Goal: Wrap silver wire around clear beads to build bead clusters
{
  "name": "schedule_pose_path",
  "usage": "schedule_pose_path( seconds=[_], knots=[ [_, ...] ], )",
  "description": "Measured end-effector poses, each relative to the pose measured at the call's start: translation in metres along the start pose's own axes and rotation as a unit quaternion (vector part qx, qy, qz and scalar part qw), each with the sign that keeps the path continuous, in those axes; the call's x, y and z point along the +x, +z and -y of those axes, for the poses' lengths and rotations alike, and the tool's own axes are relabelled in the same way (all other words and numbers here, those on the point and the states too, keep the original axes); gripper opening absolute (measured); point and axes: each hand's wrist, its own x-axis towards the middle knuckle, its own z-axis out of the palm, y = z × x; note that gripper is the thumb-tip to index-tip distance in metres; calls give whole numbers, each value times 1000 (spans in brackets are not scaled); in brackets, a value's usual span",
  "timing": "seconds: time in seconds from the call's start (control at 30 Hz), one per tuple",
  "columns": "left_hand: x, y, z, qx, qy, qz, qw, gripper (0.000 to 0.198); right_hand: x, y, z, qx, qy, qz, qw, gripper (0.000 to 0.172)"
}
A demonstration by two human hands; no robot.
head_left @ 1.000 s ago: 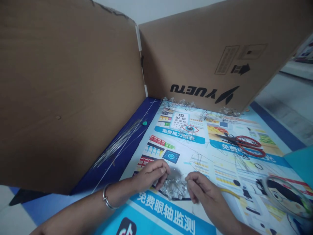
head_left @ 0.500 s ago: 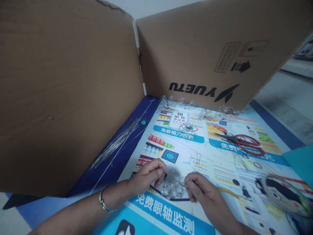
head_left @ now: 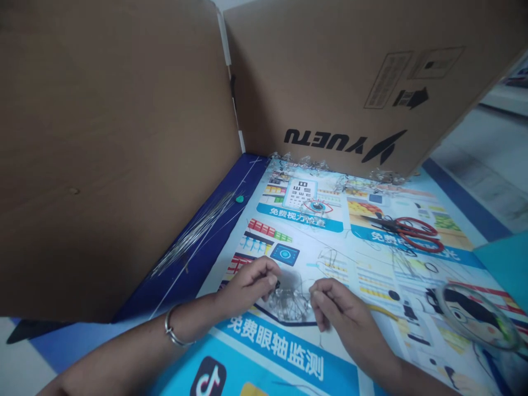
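Observation:
Between my two hands lies a small cluster of clear beads on thin wire (head_left: 292, 304), resting on a printed poster (head_left: 313, 258). My left hand (head_left: 251, 283), with a silver bangle on its wrist, has curled fingers pinching the left side of the cluster. At the right side, my right hand (head_left: 336, 302) is closed, its fingertips pinching the wire. The beads are partly hidden by my fingers.
Cardboard walls (head_left: 124, 137) stand at the left and back. A bundle of thin wires (head_left: 192, 234) with a green pin lies along the left wall. Red-handled scissors (head_left: 406, 231) lie at the right, a clear round dish (head_left: 478, 316) nearer me, and bead clusters (head_left: 305, 162) along the back wall.
The view has tilted slightly downward. Both hands stay on the bead cluster, with only small finger movements.

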Motion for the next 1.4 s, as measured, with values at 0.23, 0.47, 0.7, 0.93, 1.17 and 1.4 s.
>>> schedule_pose_path(
  seconds=[0.23, 0.47, 0.7, 0.93, 1.17, 1.4],
  knots=[
    [0, 11, -10, -30, -47, -62, 997, 23, 2, -2, 5, 47, 8, -11, 999, 27],
    [-6, 21, -6, -53, -54, -102, 992, 23, 7, -4, 2, 96, 8, -15, 995, 25],
    [-8, 28, -4, -55, -73, -85, 992, 21, 8, -5, -3, 122, 5, -19, 992, 27],
    [-4, 30, -6, -74, -107, -81, 988, 23, 9, -5, -5, 136, 9, -25, 990, 25],
    [-2, 29, -2, -91, -101, -65, 989, 31, 9, -5, -2, 127, 9, -18, 992, 24],
    [-2, 29, -4, -81, -133, -69, 985, 35, 8, -4, -4, 140, 8, -23, 990, 24]
  ],
)
